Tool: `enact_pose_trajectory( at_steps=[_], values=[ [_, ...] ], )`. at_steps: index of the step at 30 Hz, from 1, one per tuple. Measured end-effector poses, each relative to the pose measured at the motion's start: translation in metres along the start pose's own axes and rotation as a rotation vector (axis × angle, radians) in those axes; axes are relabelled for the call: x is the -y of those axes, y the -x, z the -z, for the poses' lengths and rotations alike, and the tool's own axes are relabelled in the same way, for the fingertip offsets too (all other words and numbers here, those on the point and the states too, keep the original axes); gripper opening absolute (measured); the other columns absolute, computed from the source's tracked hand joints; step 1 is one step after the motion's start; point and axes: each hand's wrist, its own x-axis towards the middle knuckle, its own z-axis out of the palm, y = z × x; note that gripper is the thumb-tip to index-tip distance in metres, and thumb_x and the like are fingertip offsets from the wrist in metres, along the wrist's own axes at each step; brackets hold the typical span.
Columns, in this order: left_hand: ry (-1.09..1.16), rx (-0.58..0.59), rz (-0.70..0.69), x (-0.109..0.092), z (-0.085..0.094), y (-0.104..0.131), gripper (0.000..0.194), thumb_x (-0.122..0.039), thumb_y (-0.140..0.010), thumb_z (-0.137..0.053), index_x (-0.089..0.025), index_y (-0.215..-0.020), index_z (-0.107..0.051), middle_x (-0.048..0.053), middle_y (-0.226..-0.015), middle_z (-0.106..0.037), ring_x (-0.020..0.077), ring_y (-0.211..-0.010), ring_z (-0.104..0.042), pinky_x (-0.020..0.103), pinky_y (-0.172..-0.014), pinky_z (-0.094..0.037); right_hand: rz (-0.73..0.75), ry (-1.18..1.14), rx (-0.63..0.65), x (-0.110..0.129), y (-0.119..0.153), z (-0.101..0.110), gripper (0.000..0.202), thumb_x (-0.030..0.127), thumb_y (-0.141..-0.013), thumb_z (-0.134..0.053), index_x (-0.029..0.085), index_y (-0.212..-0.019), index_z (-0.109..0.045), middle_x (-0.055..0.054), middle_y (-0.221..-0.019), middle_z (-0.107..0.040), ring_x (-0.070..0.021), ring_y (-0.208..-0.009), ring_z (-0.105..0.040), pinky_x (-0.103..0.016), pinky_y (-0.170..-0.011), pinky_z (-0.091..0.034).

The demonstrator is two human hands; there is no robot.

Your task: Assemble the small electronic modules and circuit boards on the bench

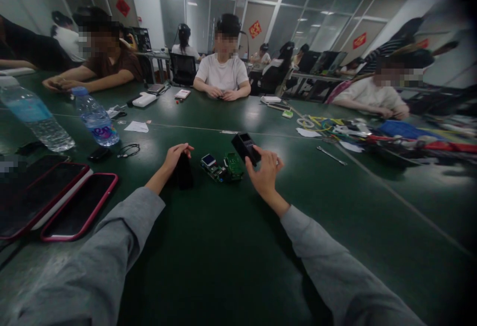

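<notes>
My right hand (266, 171) grips a black plastic device housing (246, 148) by its lower right edge, tilted just above the table. A window and small openings show on its face. My left hand (176, 158) is closed at the top of a second black casing piece (184, 174), which is dark and hard to make out against the table. Between my hands lies a green circuit board (234, 166) joined to a part with a small screen (208, 160).
Two bottles (97, 120) (35, 115) and two phones (80, 206) (44, 192) stand or lie at left, near a coiled black cable (128, 150). A wrench (331, 155) and tangled cables (335, 127) are at right. Co-workers sit across the green table (223, 246).
</notes>
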Motion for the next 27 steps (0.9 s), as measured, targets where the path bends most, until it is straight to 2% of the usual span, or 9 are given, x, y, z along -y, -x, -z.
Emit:
enact_pose_trajectory(
  at_steps=[4, 9, 12, 14, 16, 21, 27],
  values=[
    [-0.005, -0.008, -0.015, -0.001, 0.001, 0.004, 0.039, -0.052, -0.075, -0.061, -0.014, -0.078, -0.071, 0.003, -0.061, -0.061, 0.0154, -0.062, -0.057, 0.029, -0.067, -0.042, -0.090, 0.092, 0.014, -0.014, 0.002, -0.006, 0.041, 0.046, -0.091, -0.046, 0.021, -0.123, -0.054, -0.010, -0.111, -0.059, -0.0279, -0.110, -0.045, -0.046, -0.097, -0.025],
    [-0.003, -0.017, -0.020, -0.001, 0.001, 0.005, 0.041, -0.052, -0.073, -0.062, -0.013, -0.079, -0.071, 0.003, -0.062, -0.063, 0.0148, -0.062, -0.056, 0.028, -0.064, -0.040, -0.154, 0.207, 0.191, -0.022, 0.007, -0.014, 0.040, 0.047, -0.092, -0.045, 0.021, -0.121, -0.055, -0.012, -0.106, -0.058, -0.0295, -0.106, -0.045, -0.047, -0.092, -0.029],
    [0.020, -0.013, -0.017, -0.001, 0.002, 0.007, 0.041, -0.052, -0.074, -0.062, -0.013, -0.080, -0.071, 0.004, -0.063, -0.063, 0.0148, -0.063, -0.056, 0.028, -0.064, -0.041, -0.139, 0.224, 0.153, -0.021, 0.008, -0.014, 0.046, 0.048, -0.094, -0.039, 0.019, -0.128, -0.051, -0.014, -0.114, -0.055, -0.0317, -0.113, -0.042, -0.049, -0.093, -0.030],
    [0.033, -0.017, -0.010, -0.001, 0.002, 0.009, 0.041, -0.053, -0.074, -0.063, -0.013, -0.081, -0.071, 0.004, -0.064, -0.064, 0.0151, -0.064, -0.057, 0.028, -0.065, -0.041, -0.078, 0.187, 0.104, -0.015, 0.008, -0.010, 0.046, 0.046, -0.096, -0.036, 0.020, -0.132, -0.047, -0.015, -0.123, -0.051, -0.0312, -0.119, -0.039, -0.049, -0.095, -0.030],
    [0.038, -0.028, -0.001, -0.001, 0.002, 0.012, 0.042, -0.054, -0.075, -0.063, -0.013, -0.082, -0.071, 0.004, -0.065, -0.064, 0.0153, -0.065, -0.058, 0.028, -0.065, -0.042, 0.026, 0.125, 0.111, -0.007, 0.008, -0.004, 0.044, 0.042, -0.097, -0.034, 0.022, -0.135, -0.045, -0.013, -0.131, -0.048, -0.0287, -0.123, -0.038, -0.046, -0.098, -0.031],
    [0.034, -0.045, -0.013, -0.003, 0.002, 0.017, 0.041, -0.054, -0.076, -0.062, -0.014, -0.081, -0.072, 0.004, -0.067, -0.065, 0.0147, -0.066, -0.058, 0.028, -0.067, -0.043, 0.293, 0.006, 0.257, 0.019, 0.012, 0.004, 0.043, 0.037, -0.099, -0.035, 0.022, -0.139, -0.041, -0.009, -0.145, -0.041, -0.0238, -0.137, -0.031, -0.043, -0.108, -0.026],
    [0.022, -0.047, -0.006, -0.005, 0.002, 0.019, 0.041, -0.053, -0.077, -0.062, -0.014, -0.082, -0.072, 0.004, -0.069, -0.065, 0.0151, -0.067, -0.059, 0.028, -0.068, -0.043, 0.466, -0.095, 0.476, 0.032, 0.017, 0.008, 0.039, 0.039, -0.100, -0.035, 0.022, -0.131, -0.051, -0.006, -0.140, -0.050, -0.0213, -0.137, -0.034, -0.044, -0.111, -0.025]
  ],
)
